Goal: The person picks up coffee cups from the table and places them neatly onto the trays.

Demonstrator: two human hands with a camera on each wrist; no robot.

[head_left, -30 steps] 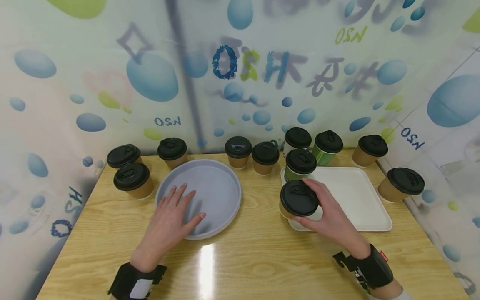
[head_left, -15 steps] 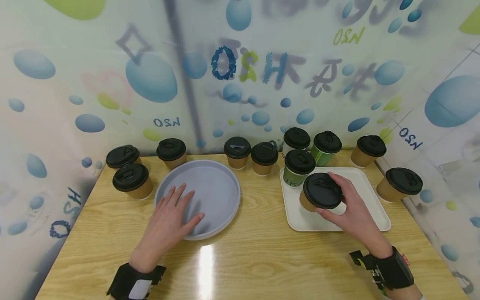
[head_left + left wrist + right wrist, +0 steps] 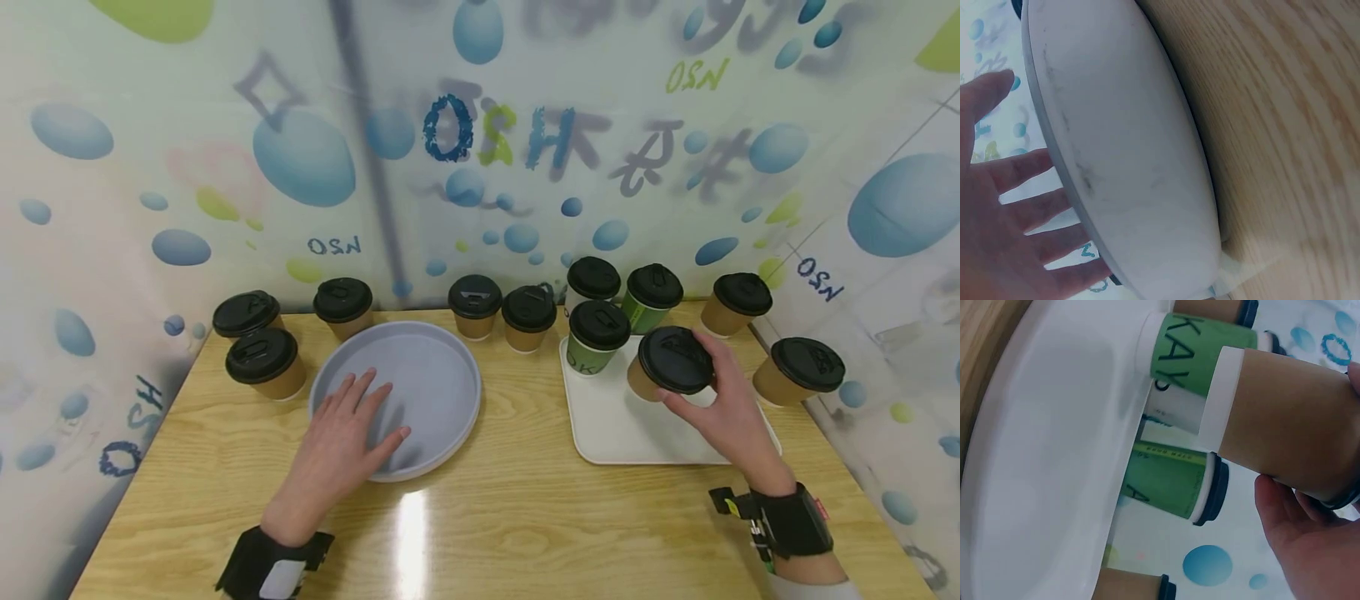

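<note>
My right hand (image 3: 738, 408) grips a brown paper coffee cup (image 3: 671, 362) with a black lid, fingers and thumb around its sides. The right wrist view shows this cup (image 3: 1291, 419) tilted, its white base raised above the white rectangular tray (image 3: 637, 437). On the tray's back left corner stands a green lidded cup (image 3: 592, 354), lettered in the right wrist view. My left hand (image 3: 337, 450) has its fingers spread and straight over the round grey tray (image 3: 442, 375). In the left wrist view, that tray's side wall (image 3: 1122, 144) partly hides the fingertips; contact is unclear.
Behind the white tray stand a white cup (image 3: 577, 296) and another green cup (image 3: 647, 312). Brown lidded cups (image 3: 795, 371) stand at the right edge, two (image 3: 525, 333) behind the middle, and several (image 3: 281, 379) at the left. A patterned backdrop (image 3: 480, 208) closes the table's rear.
My right hand has carried the brown cup rightward and slightly back, from the white tray's left edge to over its middle. The left hand stays put.
</note>
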